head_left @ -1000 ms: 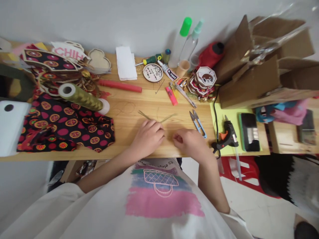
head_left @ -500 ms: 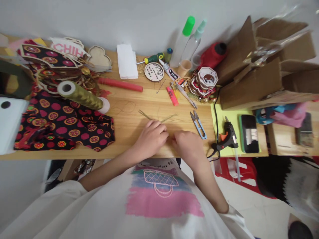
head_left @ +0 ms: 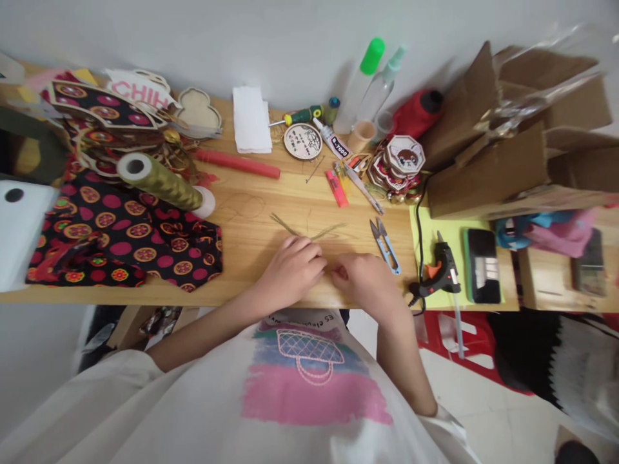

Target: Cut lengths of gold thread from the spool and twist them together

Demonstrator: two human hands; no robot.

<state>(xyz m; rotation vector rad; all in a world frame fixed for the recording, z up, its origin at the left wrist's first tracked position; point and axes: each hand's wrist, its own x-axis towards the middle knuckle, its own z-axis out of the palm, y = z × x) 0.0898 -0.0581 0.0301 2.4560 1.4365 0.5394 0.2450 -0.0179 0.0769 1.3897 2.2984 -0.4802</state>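
My left hand (head_left: pixel 294 269) rests near the front of the wooden table with its fingers curled and pressed together. From beyond its fingertips, thin olive-green threads (head_left: pixel 285 224) spread in two bunches, one to the left and one to the right. Their held part is hidden under the fingers. Just to the right, my right hand (head_left: pixel 365 281) is closed, thumb against curled fingers, with a small gap to the left hand. Whatever it pinches is too small or hidden to see. Blue thread snips (head_left: pixel 386 247) lie beyond the right hand, blades pointing away.
A spool of olive thread (head_left: pixel 164 187) lies on patterned black fabric (head_left: pixel 120 241) at left. A glue gun (head_left: pixel 441 267) and phone (head_left: pixel 482 264) are at right, before a cardboard box (head_left: pixel 476 171). Glue tube (head_left: pixel 333 140), lighter (head_left: pixel 337 188) and red stick (head_left: pixel 239 164) lie behind.
The camera view has shifted slightly. My right hand has turned a little, showing more of its curled fingers; my left hand stays on the threads.
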